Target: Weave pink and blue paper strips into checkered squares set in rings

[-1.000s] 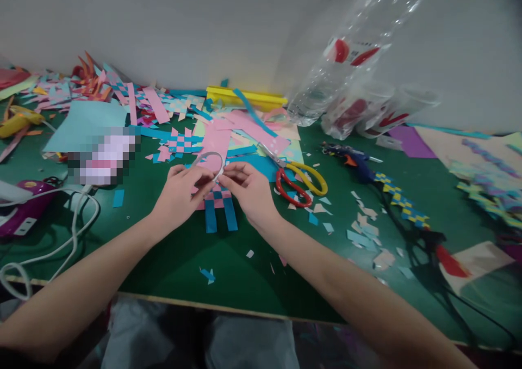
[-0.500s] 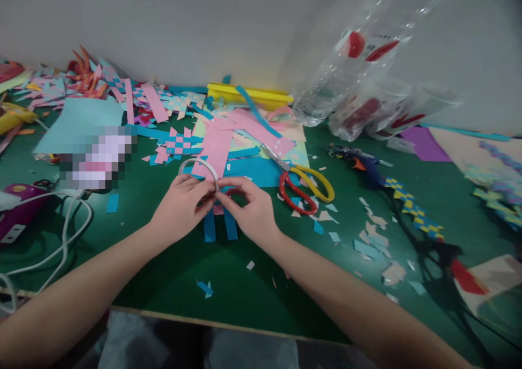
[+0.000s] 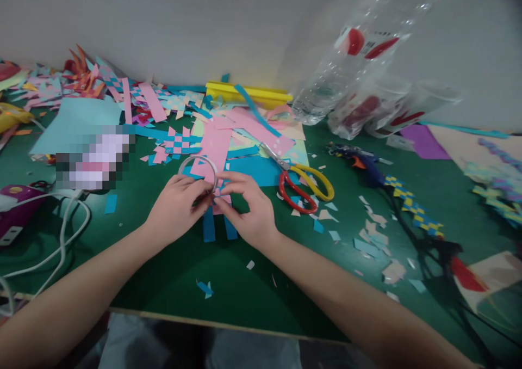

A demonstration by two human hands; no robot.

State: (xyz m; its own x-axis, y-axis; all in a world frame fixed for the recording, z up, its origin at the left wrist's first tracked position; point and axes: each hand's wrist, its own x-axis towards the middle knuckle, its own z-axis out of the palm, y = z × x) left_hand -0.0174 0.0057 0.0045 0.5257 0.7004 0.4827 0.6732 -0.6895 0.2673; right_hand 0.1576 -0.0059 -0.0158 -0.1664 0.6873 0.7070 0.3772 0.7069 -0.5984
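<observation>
My left hand (image 3: 174, 208) is closed, thumb and fingers gripping a thin roll of white tape (image 3: 211, 165) that stands on edge. Close to its right side, my right hand (image 3: 250, 211) has its thumb and forefinger apart, the fingertips near the roll. Whether a fingertip still touches it I cannot tell. Beneath both hands lies a piece of woven blue and pink paper strips (image 3: 209, 230), partly covered by the fingers. Right of my right hand, a pair of scissors (image 3: 304, 181) with red and yellow handles rests open on the table.
Paper strips and woven scraps (image 3: 179, 140) pile up along the wall. A phone (image 3: 98, 159) with a white cable and a purple box (image 3: 18, 211) lie left. On the right are a glue gun (image 3: 367, 167), wrapped plastic cups (image 3: 387, 108) and small paper offcuts (image 3: 377, 233).
My right thumb and forefinger have parted from their pinch at the tape roll and drawn slightly right. More of the woven paper shows between the hands. My left hand keeps its grip.
</observation>
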